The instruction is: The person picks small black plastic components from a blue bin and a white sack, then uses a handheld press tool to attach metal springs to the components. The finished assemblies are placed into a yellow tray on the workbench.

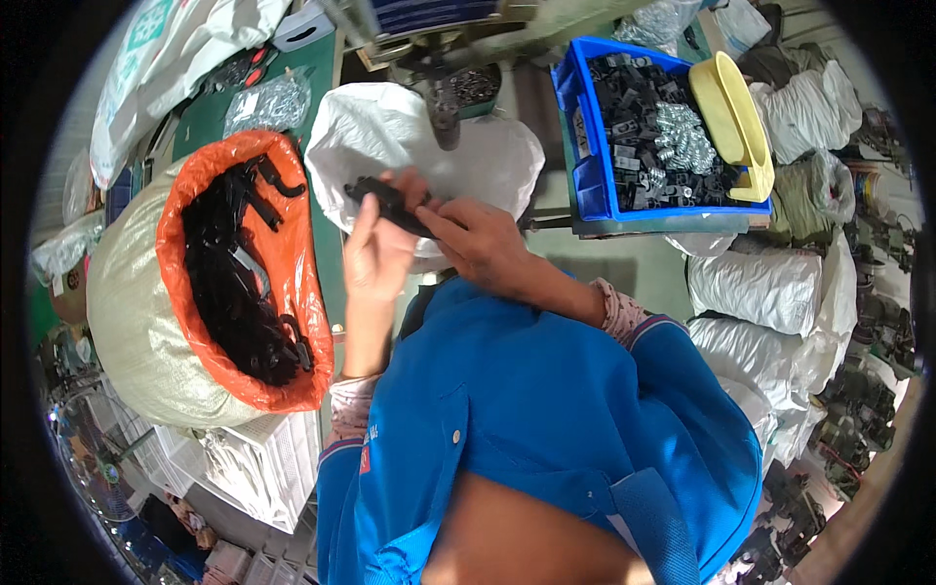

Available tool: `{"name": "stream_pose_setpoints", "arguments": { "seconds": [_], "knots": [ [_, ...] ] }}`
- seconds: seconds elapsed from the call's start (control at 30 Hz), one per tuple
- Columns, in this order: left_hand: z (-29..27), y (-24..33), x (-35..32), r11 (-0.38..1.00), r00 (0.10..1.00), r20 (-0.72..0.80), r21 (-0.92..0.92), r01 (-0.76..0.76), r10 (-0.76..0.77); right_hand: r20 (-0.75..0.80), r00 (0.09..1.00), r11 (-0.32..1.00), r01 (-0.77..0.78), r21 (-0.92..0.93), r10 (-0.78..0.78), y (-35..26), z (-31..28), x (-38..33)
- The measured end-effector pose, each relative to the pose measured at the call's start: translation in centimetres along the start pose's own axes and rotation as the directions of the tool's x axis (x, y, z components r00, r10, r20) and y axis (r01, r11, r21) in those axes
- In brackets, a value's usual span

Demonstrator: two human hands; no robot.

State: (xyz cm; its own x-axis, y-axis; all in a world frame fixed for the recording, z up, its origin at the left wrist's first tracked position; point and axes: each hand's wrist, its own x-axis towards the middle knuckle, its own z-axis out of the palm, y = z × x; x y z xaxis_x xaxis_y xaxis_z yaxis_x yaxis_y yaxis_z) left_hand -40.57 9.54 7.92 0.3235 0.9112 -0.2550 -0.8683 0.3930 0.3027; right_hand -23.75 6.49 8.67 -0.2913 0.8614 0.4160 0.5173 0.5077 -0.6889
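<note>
In the middle, my left hand (375, 258) is closed round a long black plastic part (395, 207), with the thumb along its side. My right hand (480, 242) comes in from the right with its fingers bent against the near end of the same part; whether they pinch a small piece there is too blurred to tell. Both hands are over the open mouth of a white sack (356, 122). To the left stands a sack with an orange liner (185, 283), full of similar black parts (234, 253). Small black pieces (634, 127) and shiny metal pieces (682, 136) fill a blue bin (597, 185) on the right.
A yellow tray (721, 107) rests on the blue bin's right side. A dark machine post (444, 117) reaches down just beyond my hands. White sacks (760, 292) are piled on the right, and white plastic crates (263, 468) stand below the orange-lined sack.
</note>
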Motion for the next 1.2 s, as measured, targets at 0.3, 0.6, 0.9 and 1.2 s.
{"name": "stream_pose_setpoints", "arguments": {
  "seconds": [0.3,0.6,0.9,1.2],
  "knots": [
    [1.7,-7.7,6.5,0.930,0.985,-0.117,0.334,0.156,-0.124,-0.323,0.930,0.823,-0.319,-0.470,0.176,12.2,-16.0,-4.5],
    [5.1,-13.8,8.5,0.736,0.977,-0.066,0.648,0.196,-0.202,-0.056,0.993,0.651,-0.111,-0.751,0.104,19.9,-20.0,-2.8],
    [7.2,-19.5,10.5,0.812,0.982,-0.020,0.559,0.167,-0.188,-0.299,0.941,0.947,-0.232,-0.221,0.161,13.5,-16.5,-5.6],
    [6.2,-20.4,10.5,0.749,0.952,-0.066,0.603,0.276,-0.298,-0.622,0.722,0.752,-0.582,-0.308,0.304,13.7,-21.4,-9.5]
  ]
}}
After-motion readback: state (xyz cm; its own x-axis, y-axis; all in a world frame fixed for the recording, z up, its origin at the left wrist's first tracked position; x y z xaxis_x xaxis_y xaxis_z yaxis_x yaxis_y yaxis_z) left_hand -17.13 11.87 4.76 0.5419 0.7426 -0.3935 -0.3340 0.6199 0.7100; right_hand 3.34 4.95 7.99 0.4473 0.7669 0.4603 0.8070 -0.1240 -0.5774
